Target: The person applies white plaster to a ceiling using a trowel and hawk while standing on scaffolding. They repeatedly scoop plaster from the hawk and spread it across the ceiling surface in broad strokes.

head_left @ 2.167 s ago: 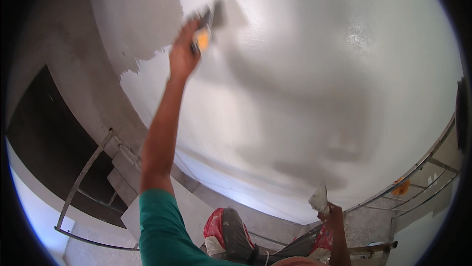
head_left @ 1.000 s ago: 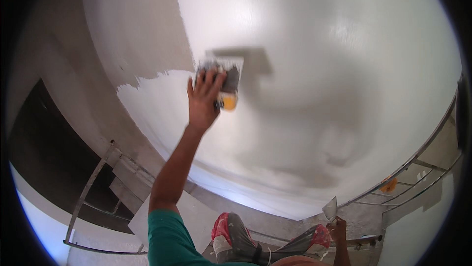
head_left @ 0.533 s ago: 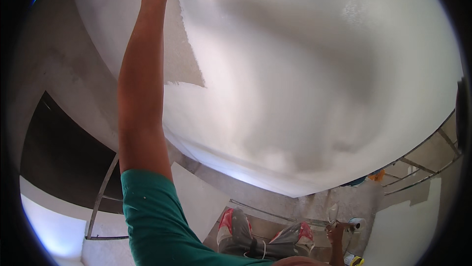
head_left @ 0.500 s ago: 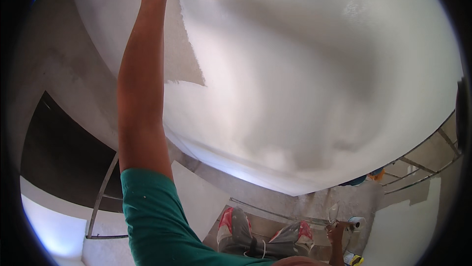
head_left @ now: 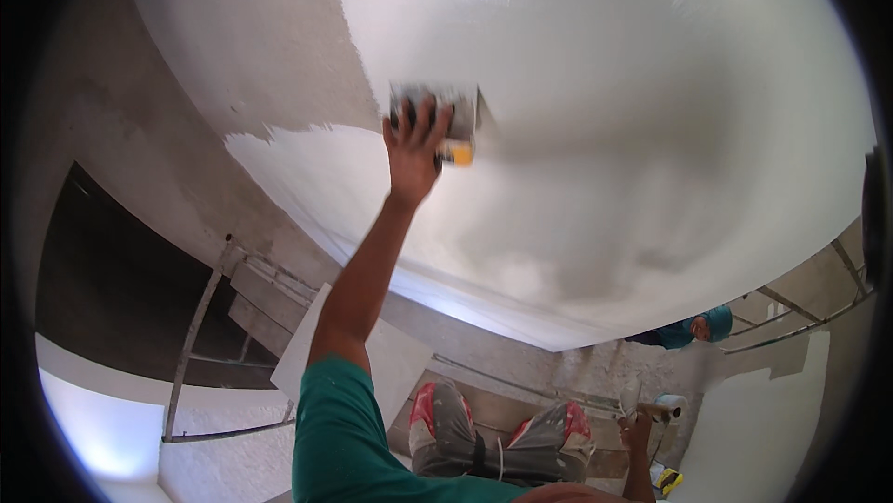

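My left hand (head_left: 415, 145) is raised at the end of a bent, teal-sleeved arm, closed on a plastering trowel. This trowel (head_left: 465, 112) has a wide metal blade and a yellow part by the hand; its blade is at the broad white-coated surface (head_left: 577, 85) before me. It sits beside the ragged border with a bare grey patch (head_left: 270, 29). Low at the right, my right hand (head_left: 636, 432) is closed round a putty knife (head_left: 630, 398), whose pale blade points upward. A brown handle-like piece is next to that hand; its exact kind is unclear.
My knees (head_left: 446, 419) show above a plank platform (head_left: 498, 415). Metal scaffold frames (head_left: 195, 354) stand at the left and far right (head_left: 791, 312). A pale board (head_left: 363, 345) leans beside my left arm. Another person in a teal cap (head_left: 718, 323) is lower at the right.
My left hand has come down and rightward from the top edge, bringing the trowel into view. The other person's capped head now shows more. My right hand stays nearly in place.
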{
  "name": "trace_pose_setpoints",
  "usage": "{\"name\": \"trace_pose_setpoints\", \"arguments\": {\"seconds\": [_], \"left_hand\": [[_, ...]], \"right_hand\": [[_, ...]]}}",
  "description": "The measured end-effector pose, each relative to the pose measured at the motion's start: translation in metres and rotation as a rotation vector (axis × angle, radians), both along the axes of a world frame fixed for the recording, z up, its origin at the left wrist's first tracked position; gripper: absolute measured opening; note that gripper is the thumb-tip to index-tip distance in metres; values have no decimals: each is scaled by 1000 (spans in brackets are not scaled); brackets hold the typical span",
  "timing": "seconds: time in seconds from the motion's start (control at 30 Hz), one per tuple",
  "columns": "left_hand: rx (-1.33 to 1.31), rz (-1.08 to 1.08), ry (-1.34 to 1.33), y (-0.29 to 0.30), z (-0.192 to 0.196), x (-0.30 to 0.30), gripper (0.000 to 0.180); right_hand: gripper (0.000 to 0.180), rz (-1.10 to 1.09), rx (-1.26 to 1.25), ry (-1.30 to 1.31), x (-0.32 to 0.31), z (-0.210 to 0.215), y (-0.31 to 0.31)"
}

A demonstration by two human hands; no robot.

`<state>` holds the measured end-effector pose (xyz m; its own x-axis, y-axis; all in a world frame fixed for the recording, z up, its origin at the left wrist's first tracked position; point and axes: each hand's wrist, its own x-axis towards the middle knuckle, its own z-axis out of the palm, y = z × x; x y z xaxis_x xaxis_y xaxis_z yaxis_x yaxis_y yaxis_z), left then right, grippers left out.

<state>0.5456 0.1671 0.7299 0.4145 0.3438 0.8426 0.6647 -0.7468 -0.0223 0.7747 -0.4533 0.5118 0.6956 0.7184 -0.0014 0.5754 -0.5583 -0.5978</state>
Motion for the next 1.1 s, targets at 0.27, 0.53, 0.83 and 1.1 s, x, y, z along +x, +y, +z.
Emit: {"name": "trace_pose_setpoints", "arguments": {"seconds": [0.27, 0.53, 0.83, 1.1], "left_hand": [[118, -53, -64, -12, 178, -38, 70], [613, -132, -127, 46, 469, -6, 66], [32, -60, -173, 107, 219, -77, 32], [-1843, 218, 263, -203, -172, -299, 28]], "right_hand": [[12, -145, 55, 315, 0, 27, -7], [24, -164, -1, 234, -18, 66, -15], [57, -278, -64, 268, -73, 127, -13], [54, -410, -186, 504, -133, 212, 11]]}}
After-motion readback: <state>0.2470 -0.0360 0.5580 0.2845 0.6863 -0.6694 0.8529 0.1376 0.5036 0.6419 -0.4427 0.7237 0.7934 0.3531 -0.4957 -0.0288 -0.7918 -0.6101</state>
